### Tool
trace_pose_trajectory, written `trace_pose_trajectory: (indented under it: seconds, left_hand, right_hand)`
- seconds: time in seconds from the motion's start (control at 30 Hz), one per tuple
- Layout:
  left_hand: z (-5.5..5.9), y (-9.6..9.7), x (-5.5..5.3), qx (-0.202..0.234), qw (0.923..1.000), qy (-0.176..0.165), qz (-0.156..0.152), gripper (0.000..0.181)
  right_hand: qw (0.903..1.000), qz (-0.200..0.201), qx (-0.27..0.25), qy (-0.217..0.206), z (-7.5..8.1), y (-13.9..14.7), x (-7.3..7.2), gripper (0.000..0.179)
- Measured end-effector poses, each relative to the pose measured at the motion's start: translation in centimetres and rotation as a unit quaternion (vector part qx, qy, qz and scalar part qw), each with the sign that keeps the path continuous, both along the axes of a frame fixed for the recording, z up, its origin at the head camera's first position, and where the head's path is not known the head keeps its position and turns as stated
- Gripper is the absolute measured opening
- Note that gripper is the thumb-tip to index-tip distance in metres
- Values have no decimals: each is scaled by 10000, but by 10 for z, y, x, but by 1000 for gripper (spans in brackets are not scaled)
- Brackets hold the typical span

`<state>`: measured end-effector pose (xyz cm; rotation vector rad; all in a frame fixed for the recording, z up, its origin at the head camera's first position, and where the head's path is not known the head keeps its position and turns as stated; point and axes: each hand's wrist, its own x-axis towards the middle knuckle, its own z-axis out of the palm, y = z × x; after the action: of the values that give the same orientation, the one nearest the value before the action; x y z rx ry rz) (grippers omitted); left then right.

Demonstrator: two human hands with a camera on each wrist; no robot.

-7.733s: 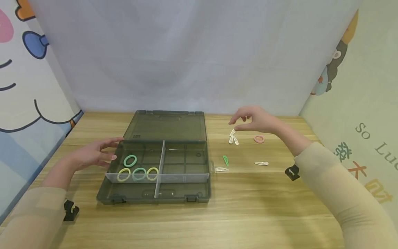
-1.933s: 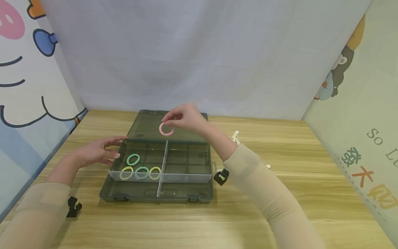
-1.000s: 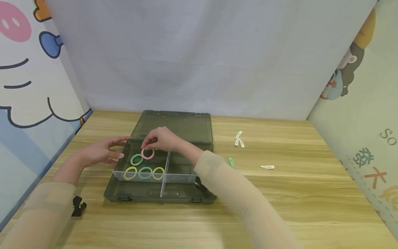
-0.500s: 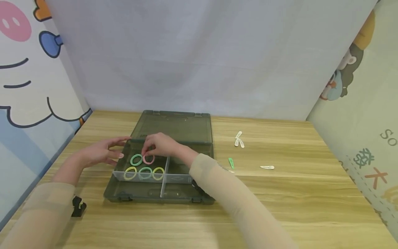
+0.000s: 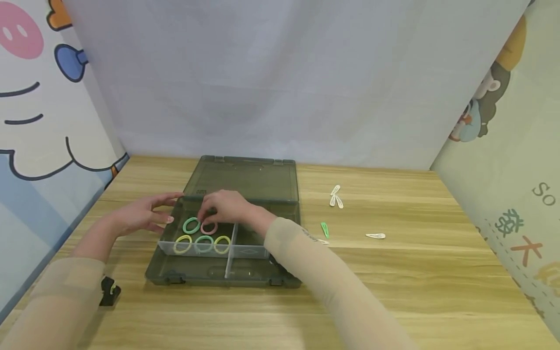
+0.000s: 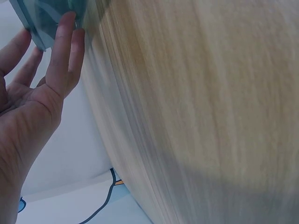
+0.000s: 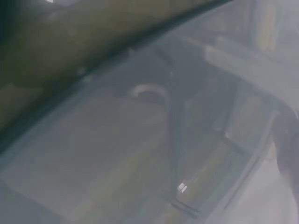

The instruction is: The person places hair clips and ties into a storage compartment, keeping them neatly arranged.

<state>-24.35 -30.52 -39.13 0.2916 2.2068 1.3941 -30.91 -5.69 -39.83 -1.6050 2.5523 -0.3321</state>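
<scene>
A smoky grey plastic box (image 5: 220,281) lies with its lid (image 5: 249,177) folded back. My right hand (image 5: 227,206) reaches into the back left compartment, pinching the far rim of a pink hair tie (image 5: 210,233) low in it. Beside that ring, to its left, is a green hair tie (image 5: 184,229). Two yellow hair ties, one left (image 5: 176,248) and one right (image 5: 229,245), flank another green hair tie (image 5: 204,236) along the clear divider. My left hand (image 5: 144,214) has its spread fingers against the box's left side; the left wrist view shows fingertips at the box corner (image 6: 44,23). The right wrist view is blurred.
Right of the box lie several white hair clips (image 5: 336,199), a green hair clip (image 5: 324,229) and a single white clip (image 5: 375,236). Another white clip is partly behind the right sleeve (image 5: 315,272). A pale curtain (image 5: 280,87) hangs behind the wooden table (image 5: 393,291).
My right hand has carried the pink hair tie from the table's right side into the back left compartment, lowering it beside the green one. The left hand has stayed at the box.
</scene>
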Motion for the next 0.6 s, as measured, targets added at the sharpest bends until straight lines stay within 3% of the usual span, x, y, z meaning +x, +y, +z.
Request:
trace_pose_trajectory:
  seconds: [0.3,0.6]
  left_hand:
    - [-1,0,-2,12,10000,-15,-16,76]
    - [-1,-1,-2,-28,10000,-4,-32,76]
  right_hand:
    - [9951,484,-391,-765,14,11,-4,24]
    - [9926,576,-416,-987,44,35,1,27]
